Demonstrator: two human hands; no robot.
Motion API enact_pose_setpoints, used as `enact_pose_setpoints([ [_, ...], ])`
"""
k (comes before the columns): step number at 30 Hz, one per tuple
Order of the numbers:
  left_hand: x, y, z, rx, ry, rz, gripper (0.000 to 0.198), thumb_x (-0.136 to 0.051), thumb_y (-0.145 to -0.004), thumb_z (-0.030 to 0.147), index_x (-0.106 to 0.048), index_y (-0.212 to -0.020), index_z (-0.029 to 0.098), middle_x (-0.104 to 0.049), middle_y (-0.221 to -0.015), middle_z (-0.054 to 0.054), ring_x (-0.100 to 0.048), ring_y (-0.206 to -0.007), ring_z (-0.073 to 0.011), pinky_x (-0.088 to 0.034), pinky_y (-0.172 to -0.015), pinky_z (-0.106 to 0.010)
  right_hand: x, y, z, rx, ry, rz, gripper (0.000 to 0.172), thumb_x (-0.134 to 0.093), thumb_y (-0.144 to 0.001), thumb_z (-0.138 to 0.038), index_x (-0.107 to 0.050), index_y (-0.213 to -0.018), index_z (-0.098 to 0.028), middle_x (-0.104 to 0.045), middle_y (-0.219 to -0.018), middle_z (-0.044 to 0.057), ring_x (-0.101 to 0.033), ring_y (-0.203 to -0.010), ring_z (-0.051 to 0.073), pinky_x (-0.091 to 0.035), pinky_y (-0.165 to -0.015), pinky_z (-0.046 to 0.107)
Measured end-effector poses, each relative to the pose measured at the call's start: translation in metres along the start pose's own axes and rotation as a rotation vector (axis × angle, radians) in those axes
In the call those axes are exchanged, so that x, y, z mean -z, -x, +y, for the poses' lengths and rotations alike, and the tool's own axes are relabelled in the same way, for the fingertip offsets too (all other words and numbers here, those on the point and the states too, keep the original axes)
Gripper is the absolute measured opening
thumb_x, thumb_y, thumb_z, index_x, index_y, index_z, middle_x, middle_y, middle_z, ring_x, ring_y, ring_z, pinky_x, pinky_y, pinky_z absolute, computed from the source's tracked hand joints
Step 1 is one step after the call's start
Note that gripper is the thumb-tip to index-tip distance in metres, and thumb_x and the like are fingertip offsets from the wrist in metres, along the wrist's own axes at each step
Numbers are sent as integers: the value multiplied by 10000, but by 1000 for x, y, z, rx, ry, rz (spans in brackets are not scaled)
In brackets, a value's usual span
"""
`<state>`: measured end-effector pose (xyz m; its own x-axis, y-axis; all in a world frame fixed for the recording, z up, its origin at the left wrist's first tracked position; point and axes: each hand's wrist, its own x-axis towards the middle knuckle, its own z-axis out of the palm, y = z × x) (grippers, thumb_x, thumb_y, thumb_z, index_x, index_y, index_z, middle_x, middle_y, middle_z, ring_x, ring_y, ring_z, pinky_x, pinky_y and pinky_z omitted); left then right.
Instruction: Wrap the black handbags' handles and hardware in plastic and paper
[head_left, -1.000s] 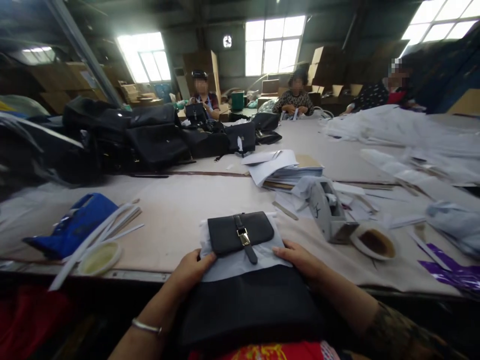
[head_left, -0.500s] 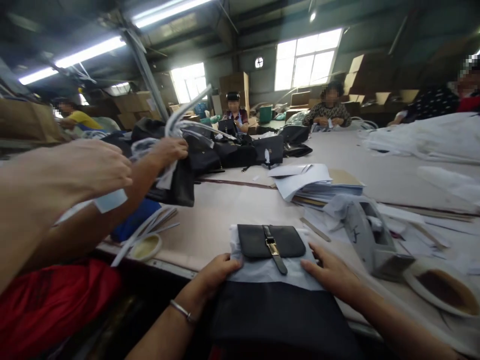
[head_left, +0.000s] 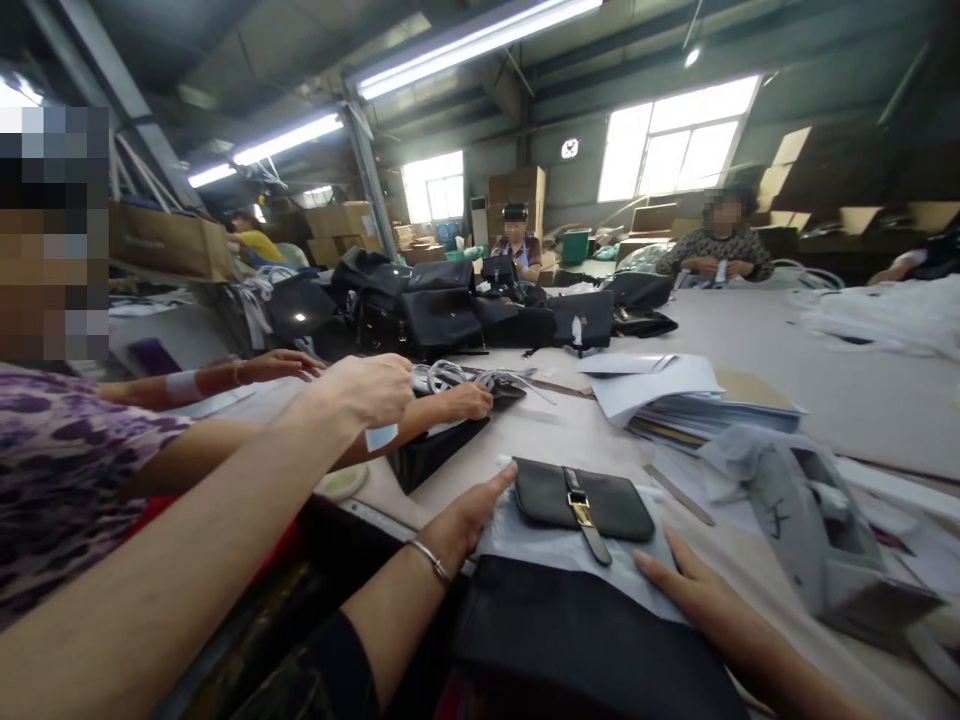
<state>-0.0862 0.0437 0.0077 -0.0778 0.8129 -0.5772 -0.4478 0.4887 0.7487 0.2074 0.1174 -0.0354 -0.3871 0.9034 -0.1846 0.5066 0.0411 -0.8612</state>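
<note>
A small black flap-front pouch (head_left: 589, 502) with a gold buckle strap lies on white tissue paper (head_left: 517, 540), above a large dark leather-like piece (head_left: 577, 635) near my body. My left hand (head_left: 474, 505), with a silver bangle at the wrist, grips the left edge of the paper beside the pouch. Its thumb lies along the pouch corner, with a small white bit at the tip; its other fingers are mostly hidden. At the right edge of the paper is my right hand (head_left: 694, 590). Its thumb touches the paper, and its index finger is stretched apart from it.
On the left, another person's arm (head_left: 300, 450) reaches across, and a co-worker's hand (head_left: 469, 400) touches a black bag with grey strips. Black bags (head_left: 442, 305) are heaped behind. Paper sheets (head_left: 667, 385) and a grey tape dispenser (head_left: 817, 530) are at right.
The view has swung left, bringing a co-worker in a purple patterned top into sight. That co-worker's bag has come down to the table. My left hand has slid up the pouch's side.
</note>
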Motion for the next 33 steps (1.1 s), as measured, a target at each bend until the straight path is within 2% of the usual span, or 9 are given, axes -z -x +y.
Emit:
enact_pose_setpoints([
  [3, 0, -6, -8, -15, -46, 74, 347, -789, -745, 383, -719, -881, 71, -746, -698, -89, -675, -552, -203, -558, -591, -297, 2, 10, -9, -82, -70, -79, 831, -608, -751, -612, -480, -1450, -181, -517, -1476, 130, -499, -1340, 371, -401, -1129, 480],
  [7, 1, 0, -15, -6, -46, 21, 354, -833, -651, 221, -724, -949, 64, -774, -802, -119, -707, -622, -226, -575, -631, -313, 5, 22, -17, -28, -250, -134, 872, -654, -747, -597, -424, -1485, -194, -507, -1488, 118, -509, -1330, 370, -390, -1138, 494],
  [15, -5, 28, -14, 18, 28, -152, 716, -840, -671, 210, -566, -1326, 115, -746, -1107, -173, -749, -837, -278, -585, -838, -385, 9, 34, -14, 109, -522, -148, 964, -745, -767, -542, -281, -1560, -251, -410, -1562, 85, -437, -1389, 345, -306, -1183, 520],
  [20, -19, 36, -16, -34, -33, -97, 1006, -872, -654, 236, -348, -1514, 241, -715, -1206, -144, -743, -914, -323, -587, -828, -418, 9, 37, -13, 182, -452, -155, 1018, -721, -816, -511, -123, -1598, -253, -378, -1578, 90, -415, -1405, 307, -268, -1201, 495],
  [23, -28, 35, -14, -21, -73, -98, 977, -869, -647, 311, -400, -1496, 198, -740, -1134, -155, -737, -921, -366, -584, -822, -455, 15, 36, -15, 251, -388, -101, 1022, -726, -814, -524, -134, -1599, -247, -337, -1599, 91, -354, -1443, 303, -215, -1220, 480],
  [26, -36, 32, -5, 36, -149, -65, 887, -873, -617, 374, -525, -1395, 128, -768, -1018, -165, -745, -842, -385, -591, -787, -467, 27, 33, -18, 306, -528, -146, 898, -647, -870, -572, -208, -1585, -253, -320, -1608, 87, -329, -1460, 284, -225, -1214, 457],
  [29, -46, 31, 17, -14, -206, 26, 854, -885, -563, 402, -587, -1320, 140, -782, -957, -146, -742, -857, -406, -602, -785, -474, 40, 29, -16, 345, -877, -202, 756, -520, -912, -652, -334, -1536, -268, -434, -1539, 104, -427, -1402, 279, -303, -1171, 472],
  [31, -57, 31, 38, -75, -224, 92, 818, -892, -531, 405, -628, -1267, 162, -787, -932, -131, -735, -895, -419, -607, -807, -473, 46, 25, -8, 306, -1040, -113, 724, -469, -907, -698, -413, -1484, -264, -504, -1473, 128, -512, -1324, 298, -372, -1114, 503],
  [33, -73, 29, 62, -148, -249, 140, 721, -885, -538, 407, -677, -1188, 175, -789, -903, -124, -738, -886, -417, -620, -785, -459, 51, 22, 7, 232, -1018, 24, 682, -446, -911, -703, -498, -1411, -242, -564, -1397, 143, -577, -1237, 310, -431, -1052, 514],
])
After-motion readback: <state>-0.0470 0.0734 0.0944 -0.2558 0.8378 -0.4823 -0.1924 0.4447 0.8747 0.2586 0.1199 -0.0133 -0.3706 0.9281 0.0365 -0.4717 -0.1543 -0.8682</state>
